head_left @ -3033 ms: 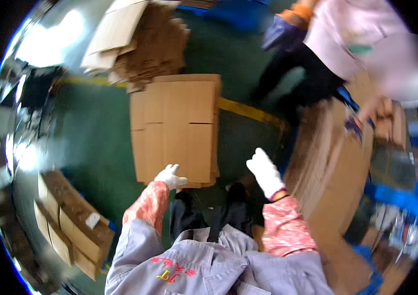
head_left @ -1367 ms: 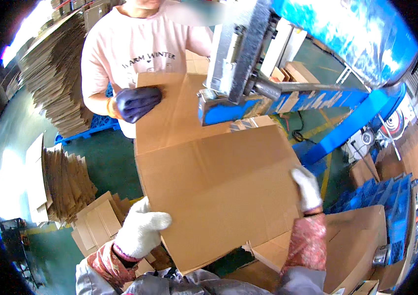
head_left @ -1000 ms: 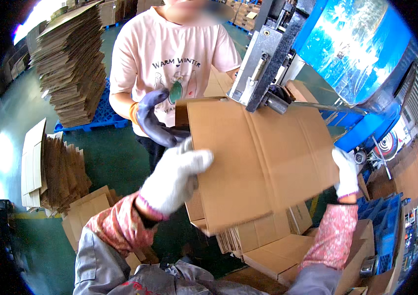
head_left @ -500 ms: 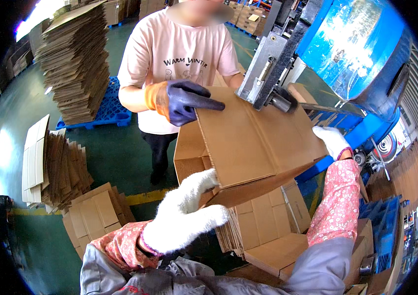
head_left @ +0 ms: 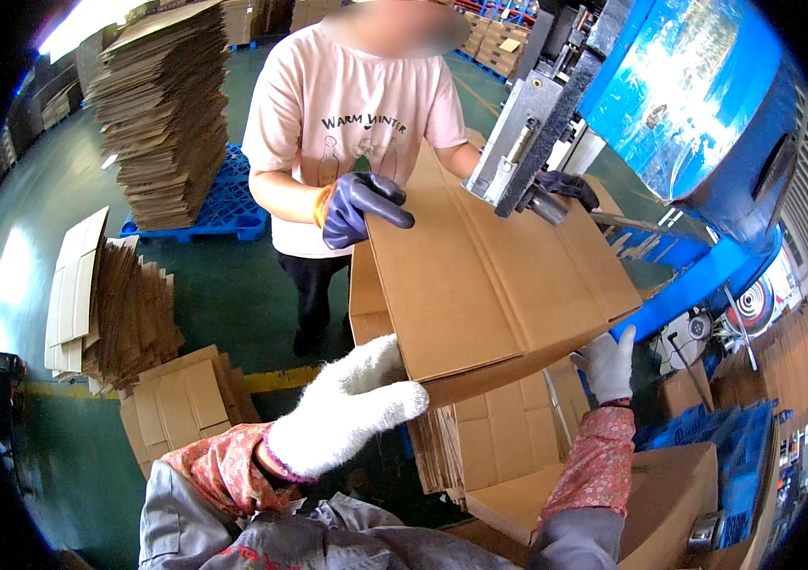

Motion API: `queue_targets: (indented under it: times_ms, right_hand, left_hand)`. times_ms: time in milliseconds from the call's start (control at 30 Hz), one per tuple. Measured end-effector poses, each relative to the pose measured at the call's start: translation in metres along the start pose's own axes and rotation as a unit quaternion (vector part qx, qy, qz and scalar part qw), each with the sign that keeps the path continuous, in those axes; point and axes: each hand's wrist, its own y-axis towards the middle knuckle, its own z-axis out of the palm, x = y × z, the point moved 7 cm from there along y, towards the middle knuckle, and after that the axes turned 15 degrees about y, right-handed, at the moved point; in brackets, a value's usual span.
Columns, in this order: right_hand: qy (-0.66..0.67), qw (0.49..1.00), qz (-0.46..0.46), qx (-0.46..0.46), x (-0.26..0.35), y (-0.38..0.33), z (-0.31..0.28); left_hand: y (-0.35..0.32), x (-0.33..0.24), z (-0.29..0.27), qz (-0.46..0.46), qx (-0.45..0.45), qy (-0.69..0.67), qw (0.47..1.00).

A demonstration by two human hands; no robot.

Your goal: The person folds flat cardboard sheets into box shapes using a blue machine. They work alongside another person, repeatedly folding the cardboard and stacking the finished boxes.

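Observation:
A brown cardboard box (head_left: 461, 294) is held tilted under the head of a blue stapling machine (head_left: 541, 133). My left hand (head_left: 351, 404), in a fluffy white glove, is at its near left corner, fingers against the left side and thumb out along the near side. Just below the near right corner is my right hand (head_left: 608, 366), white-gloved, thumb raised apart from the fingers; its fingertips are partly hidden by the box. Across from me, a co-worker's dark-gloved hand (head_left: 363, 209) pinches the far left edge. Their other gloved hand (head_left: 570, 188) shows behind the machine head.
Flat cardboard sheets (head_left: 161, 114) are piled high on a blue pallet (head_left: 223, 209) at far left. Smaller stacks of folded cardboard (head_left: 133, 309) stand nearer on the green floor. More flat cartons (head_left: 508, 427) lie below the box. A blue machine arm (head_left: 708, 275) reaches across the right.
My right hand has let go of the box's right edge and dropped below its near right corner. The box has shifted slightly right and toward me. The co-worker's second glove has come into view.

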Motion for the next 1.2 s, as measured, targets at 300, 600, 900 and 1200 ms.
queue_targets:
  times_ms: [300,600,900,1200]
  right_hand:
    - [0.114,0.993,-0.013,0.011,0.001,0.028,-0.036]
    - [0.067,0.995,-0.068,0.035,0.045,0.015,-0.043]
    - [0.067,0.992,-0.105,0.015,0.043,0.021,-0.065]
    - [0.123,0.987,-0.1,0.014,0.018,0.038,-0.064]
  left_hand:
    - [0.024,0.001,0.028,0.014,0.023,-0.02,0.999]
    - [0.062,-0.005,0.076,0.0,0.022,-0.001,1.0]
    - [0.05,-0.014,0.082,0.001,0.022,0.054,0.998]
    - [0.034,-0.012,0.068,0.019,0.011,0.034,0.999]
